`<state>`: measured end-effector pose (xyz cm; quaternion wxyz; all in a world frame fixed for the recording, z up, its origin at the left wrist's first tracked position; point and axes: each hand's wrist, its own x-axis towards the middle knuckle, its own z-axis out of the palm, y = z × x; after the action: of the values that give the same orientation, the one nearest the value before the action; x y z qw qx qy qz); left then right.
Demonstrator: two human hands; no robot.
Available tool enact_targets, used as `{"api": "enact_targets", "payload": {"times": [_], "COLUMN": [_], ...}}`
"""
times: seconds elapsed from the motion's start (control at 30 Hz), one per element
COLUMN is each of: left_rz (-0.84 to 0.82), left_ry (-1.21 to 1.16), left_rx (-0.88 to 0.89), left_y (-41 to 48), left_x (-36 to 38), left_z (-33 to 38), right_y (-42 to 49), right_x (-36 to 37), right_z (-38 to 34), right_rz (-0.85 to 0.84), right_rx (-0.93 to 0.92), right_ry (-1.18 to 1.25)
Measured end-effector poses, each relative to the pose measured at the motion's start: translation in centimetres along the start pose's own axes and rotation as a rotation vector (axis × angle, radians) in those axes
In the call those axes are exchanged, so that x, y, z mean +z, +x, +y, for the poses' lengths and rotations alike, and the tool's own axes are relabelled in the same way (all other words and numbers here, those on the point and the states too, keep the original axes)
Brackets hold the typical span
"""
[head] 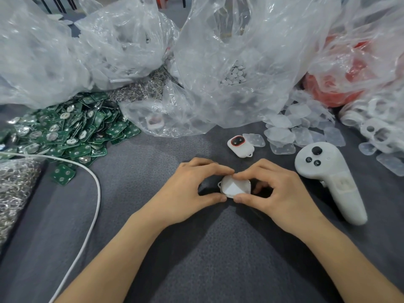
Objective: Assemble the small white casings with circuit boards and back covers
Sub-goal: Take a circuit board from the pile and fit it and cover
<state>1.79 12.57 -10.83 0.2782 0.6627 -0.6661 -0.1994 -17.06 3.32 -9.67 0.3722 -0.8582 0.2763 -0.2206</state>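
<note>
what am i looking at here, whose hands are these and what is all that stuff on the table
There is no machine here: one camera worn on a person's head looks down at their own two bare hands. The left hand and right hand both pinch a small white casing between fingers and thumbs. On the grey surface lie a heap of green circuit boards at the left, clear back covers at the right, a second casing with a red ring, a white handheld controller and a white cable. Clear plastic bags stand behind.
</note>
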Motion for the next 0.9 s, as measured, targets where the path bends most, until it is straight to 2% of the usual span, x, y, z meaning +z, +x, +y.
{"api": "enact_targets", "payload": {"times": [0.23, 0.4, 0.53, 0.67, 0.8, 0.9], "left_rz": [0.019, 0.119, 0.175, 0.214, 0.204, 0.17], "left_ry": [0.009, -0.024, -0.098, -0.261, -0.487, -0.566], "left_rx": [0.004, 0.038, 0.049, 0.069, -0.007, -0.074], "left_y": [0.0, -0.1, -0.2, -0.2, -0.3, -0.4], "left_x": [0.2, 0.4, 0.5, 1.1, 1.1, 1.2], "left_z": [0.4, 0.8, 1.0, 1.6, 2.2, 2.4], "right_y": [0.0, -0.1, 0.1, 0.2, 0.0, -0.1], "right_x": [0.2, -0.1, 0.2, -0.2, -0.7, -0.6], "right_z": [-0.1, 0.5, 0.8, 0.8, 0.1, -0.1], "right_rz": [-0.001, 0.056, 0.07, 0.096, 0.003, -0.015], "right_rx": [0.013, 0.189, 0.24, 0.29, 0.348, 0.363], "right_ry": [0.0, 0.327, 0.33, 0.49, 0.728, 0.765]}}
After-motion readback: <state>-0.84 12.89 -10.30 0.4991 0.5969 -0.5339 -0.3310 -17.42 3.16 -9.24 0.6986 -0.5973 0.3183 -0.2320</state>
